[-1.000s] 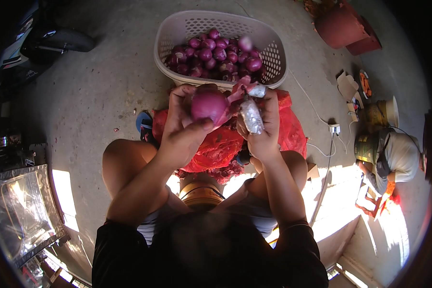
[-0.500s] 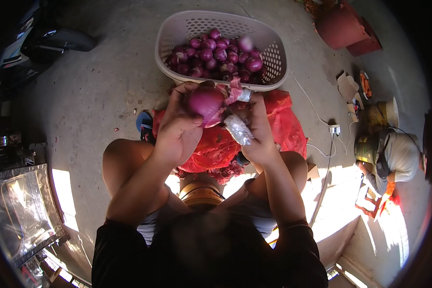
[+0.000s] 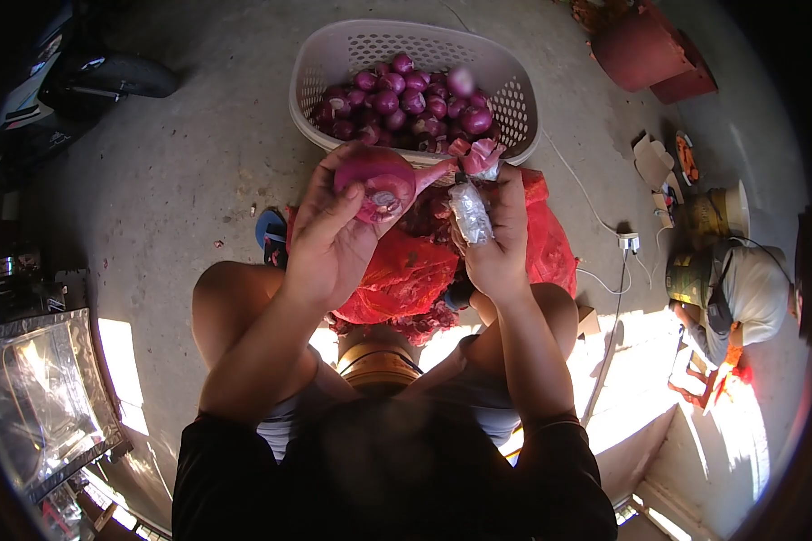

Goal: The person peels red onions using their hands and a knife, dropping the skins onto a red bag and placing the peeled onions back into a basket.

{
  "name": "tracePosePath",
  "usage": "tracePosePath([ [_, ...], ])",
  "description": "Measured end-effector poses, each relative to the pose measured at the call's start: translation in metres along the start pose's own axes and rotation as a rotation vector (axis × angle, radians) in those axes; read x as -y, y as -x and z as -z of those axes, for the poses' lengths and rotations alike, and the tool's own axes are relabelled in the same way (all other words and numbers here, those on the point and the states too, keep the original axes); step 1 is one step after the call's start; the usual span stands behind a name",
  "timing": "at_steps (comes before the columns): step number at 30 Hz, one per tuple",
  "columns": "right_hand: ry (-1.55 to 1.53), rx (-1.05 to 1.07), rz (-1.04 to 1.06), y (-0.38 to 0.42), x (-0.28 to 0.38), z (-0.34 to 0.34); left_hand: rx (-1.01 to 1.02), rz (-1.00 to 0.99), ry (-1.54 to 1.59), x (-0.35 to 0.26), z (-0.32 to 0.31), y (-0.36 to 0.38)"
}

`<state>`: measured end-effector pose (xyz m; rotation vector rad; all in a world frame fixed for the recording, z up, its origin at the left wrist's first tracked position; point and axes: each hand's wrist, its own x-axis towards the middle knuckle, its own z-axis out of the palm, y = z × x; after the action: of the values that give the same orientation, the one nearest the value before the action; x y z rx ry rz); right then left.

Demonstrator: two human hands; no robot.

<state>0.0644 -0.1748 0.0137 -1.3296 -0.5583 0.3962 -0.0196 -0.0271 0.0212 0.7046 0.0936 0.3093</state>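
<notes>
My left hand (image 3: 329,239) is wrapped round a large red onion (image 3: 361,171), its root end turned toward me. A strip of onion skin (image 3: 438,171) stretches from the onion to the fingers of my right hand (image 3: 498,252). That hand grips a small knife (image 3: 471,215) whose handle is wrapped in shiny silvery material; little of its dark blade shows. Loose pink skin (image 3: 480,155) bunches at the right fingertips, by another shiny wrapping. Just beyond my hands stands a light plastic basket (image 3: 311,68) with many red onions (image 3: 406,104) inside.
A red mesh bag (image 3: 401,279) and onion peelings (image 3: 429,325) lie between my knees, above an orange-brown bucket (image 3: 379,365). A cord with a plug (image 3: 629,242) runs along the floor at right. Another person (image 3: 753,293) bends at far right. A wheel (image 3: 131,74) is at upper left.
The onion has turned in my left hand and moved slightly left and up. My right hand has shifted right, drawing a strip of skin out from the onion.
</notes>
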Motion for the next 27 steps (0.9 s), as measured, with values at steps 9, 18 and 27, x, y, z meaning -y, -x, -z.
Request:
tracePosePath([
  [9, -0.151, -0.049, -0.015, -0.002, 0.002, 0.005, 0.104, 0.017, 0.456, -0.013, 0.015, -0.005],
  [18, -0.202, 0.193, -0.183, 0.009, 0.000, -0.017, -0.027, 0.076, 0.357, 0.002, 0.010, 0.001],
  [27, -0.286, 0.089, -0.083, 0.006, -0.007, -0.008, 0.039, 0.003, 0.023, 0.009, 0.010, 0.005],
])
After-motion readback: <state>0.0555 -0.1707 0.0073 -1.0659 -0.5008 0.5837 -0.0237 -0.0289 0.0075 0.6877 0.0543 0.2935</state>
